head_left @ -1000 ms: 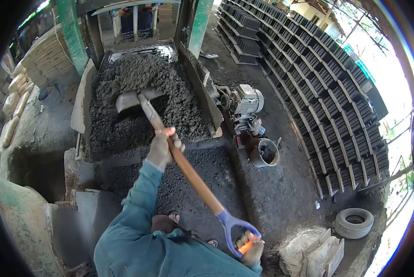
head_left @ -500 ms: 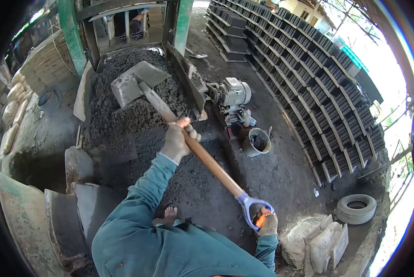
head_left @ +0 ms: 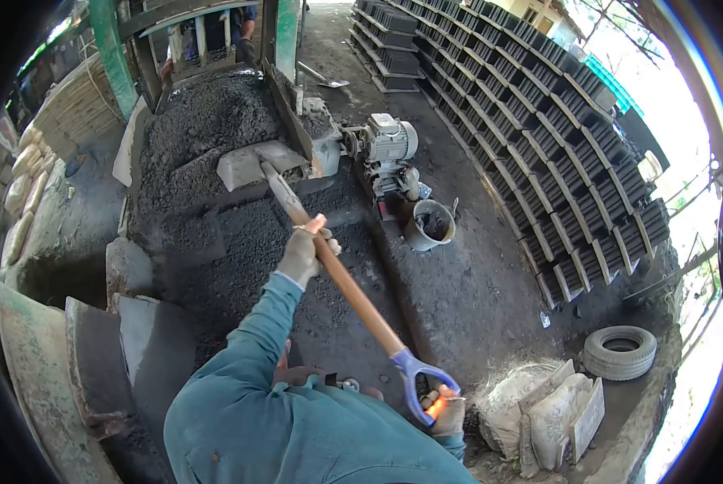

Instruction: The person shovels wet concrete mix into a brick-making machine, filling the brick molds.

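Note:
I hold a shovel with both hands. My left hand, in a worn glove, wraps round the lower wooden shaft. My right hand, gloved too, grips the purple D-handle, which has an orange grip. The grey blade lies tilted at the near edge of a heap of dark, damp mix. This heap fills a trough with raised side walls; part of the blade's rim is hidden against the mix.
An electric motor and a bucket stand right of the trough. Racks of dark blocks line the right. A tyre and old sacks lie lower right. Another person's arm shows behind the trough. A second shovel lies beyond.
The shovel blade has come back from over the heap, down to its near edge. Both hands have shifted slightly toward me and left, still gripping. The other person's arm has moved.

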### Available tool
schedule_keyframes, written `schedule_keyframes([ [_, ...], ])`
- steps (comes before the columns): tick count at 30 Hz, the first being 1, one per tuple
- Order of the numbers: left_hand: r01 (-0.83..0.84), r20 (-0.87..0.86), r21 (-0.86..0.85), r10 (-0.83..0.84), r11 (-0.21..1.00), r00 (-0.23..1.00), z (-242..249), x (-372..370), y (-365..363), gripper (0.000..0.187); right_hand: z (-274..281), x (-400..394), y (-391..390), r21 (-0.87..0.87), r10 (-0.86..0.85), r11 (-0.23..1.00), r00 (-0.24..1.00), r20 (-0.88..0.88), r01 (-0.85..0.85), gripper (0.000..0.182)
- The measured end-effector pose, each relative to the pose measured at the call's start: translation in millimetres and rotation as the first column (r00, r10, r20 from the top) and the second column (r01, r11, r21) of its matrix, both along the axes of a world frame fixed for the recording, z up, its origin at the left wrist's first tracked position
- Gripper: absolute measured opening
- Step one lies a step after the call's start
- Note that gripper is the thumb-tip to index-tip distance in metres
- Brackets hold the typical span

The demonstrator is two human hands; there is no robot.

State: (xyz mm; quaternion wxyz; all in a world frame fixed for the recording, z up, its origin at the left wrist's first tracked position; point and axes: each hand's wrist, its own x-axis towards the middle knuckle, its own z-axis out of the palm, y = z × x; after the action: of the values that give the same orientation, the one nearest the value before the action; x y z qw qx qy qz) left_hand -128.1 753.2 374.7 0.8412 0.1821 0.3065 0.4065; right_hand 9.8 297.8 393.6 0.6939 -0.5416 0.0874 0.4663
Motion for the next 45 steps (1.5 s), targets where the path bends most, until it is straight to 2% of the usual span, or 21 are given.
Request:
schedule_keyframes([
  [2,-0.021,-0.090,-0.053,0.016,0.998,0.996,12.0,-7.5,-3.3,0.030,-13.0,-2.0,-2.3,0.052,-0.046,0.997,0.990,-0.132,0.054,0.027],
  [3,-0.059,-0.096,-0.057,0.053,0.997,0.994,17.0,-10.0,-11.7,0.030,-15.1,-3.6,-4.8,0.029,-0.027,0.999,0.996,-0.088,0.030,0.030],
  [7,-0.084,-0.058,-0.030,0.082,0.996,0.995,20.5,-2.6,-46.3,0.029,-4.6,6.8,-1.9,0.128,0.175,0.980,0.967,-0.187,-0.153,0.028],
  [9,-0.062,-0.060,-0.011,0.061,0.998,0.996,19.3,3.5,-61.4,0.030,-14.2,13.2,-5.6,0.140,0.117,0.986,0.971,-0.211,-0.088,0.026],
  [10,-0.097,-0.185,0.001,0.096,0.995,0.978,27.2,8.5,-65.4,0.033,-17.9,15.3,-2.3,0.147,0.088,0.988,0.971,-0.221,-0.056,0.025],
  [12,-0.082,-0.238,-0.044,0.069,0.996,0.969,38.9,8.7,-58.0,0.036,-3.0,8.1,7.7,0.087,0.044,0.996,0.983,-0.179,-0.029,0.023],
  [16,-0.015,-0.139,-0.027,0.011,1.000,0.990,25.2,-12.7,-6.5,0.032,-1.7,-18.2,54.6,0.085,0.081,0.994,0.986,-0.145,-0.069,0.023],
  [20,0.029,-0.159,0.047,-0.021,0.998,0.987,11.7,-42.4,100.9,0.017,18.7,-72.0,161.8,0.211,0.069,0.977,0.979,-0.189,-0.028,0.023],
  [22,0.067,-0.178,0.079,-0.052,0.995,0.983,13.1,-57.9,157.9,0.013,20.9,-86.7,214.0,0.331,0.160,0.940,0.965,-0.208,-0.084,0.025],
  [24,0.074,-0.289,0.223,-0.007,0.972,0.957,25.9,-71.6,205.8,0.011,24.7,-98.9,268.2,0.379,0.200,0.915,0.972,-0.124,-0.140,0.025],
  [26,0.006,-0.261,0.301,0.076,0.954,0.962,14.1,-74.6,259.8,0.013,23.9,-98.6,313.4,0.463,0.272,0.852,0.962,0.010,-0.246,0.028],
  [28,0.020,-0.291,0.250,0.055,0.968,0.955,40.7,-72.8,269.1,0.014,57.9,-91.9,332.5,0.382,0.304,0.877,0.952,0.032,-0.293,0.033],
  [29,-0.080,-0.280,0.151,0.120,0.985,0.953,44.4,-60.8,276.6,0.020,66.4,-90.4,314.2,0.421,0.260,0.870,0.964,0.048,-0.256,0.033],
  [32,0.024,-0.013,0.214,-0.021,0.977,1.000,105.0,-52.5,173.7,0.027,117.8,-43.8,253.7,0.571,0.225,0.775,0.962,0.154,-0.272,0.029],
  [33,0.033,0.070,0.094,-0.040,0.995,0.997,117.4,-47.1,146.4,0.028,144.1,-38.3,224.6,0.447,0.048,0.877,0.958,0.283,-0.176,0.028],
  [34,0.048,0.157,-0.035,-0.042,0.998,0.987,123.4,-39.9,125.3,0.030,152.9,-16.8,195.4,0.346,0.040,0.907,0.867,0.496,-0.240,0.039],
  [37,0.080,0.404,-0.050,-0.053,0.996,0.913,116.3,-23.4,91.2,0.045,192.7,27.8,134.7,0.095,-0.034,0.988,0.423,0.905,-0.124,0.057],
  [38,0.091,0.515,-0.012,-0.072,0.996,0.854,113.1,-21.0,84.1,0.051,201.8,43.3,116.7,0.039,-0.030,0.999,0.216,0.976,-0.038,0.062],
  [40,0.133,0.641,-0.134,-0.017,0.982,0.767,119.7,-15.7,56.2,0.052,209.6,97.6,81.7,0.144,-0.033,0.963,-0.433,0.901,0.228,0.060],
  [42,0.174,0.625,-0.152,-0.042,0.973,0.780,124.9,-9.6,16.7,0.054,245.5,97.5,86.5,0.388,-0.236,0.901,-0.531,0.814,0.193,0.054],
  [45,0.176,0.659,0.031,-0.152,0.984,0.737,112.9,-6.9,-28.8,0.057,317.5,135.8,58.8,0.433,-0.096,0.860,-0.749,0.655,0.269,0.038],
])
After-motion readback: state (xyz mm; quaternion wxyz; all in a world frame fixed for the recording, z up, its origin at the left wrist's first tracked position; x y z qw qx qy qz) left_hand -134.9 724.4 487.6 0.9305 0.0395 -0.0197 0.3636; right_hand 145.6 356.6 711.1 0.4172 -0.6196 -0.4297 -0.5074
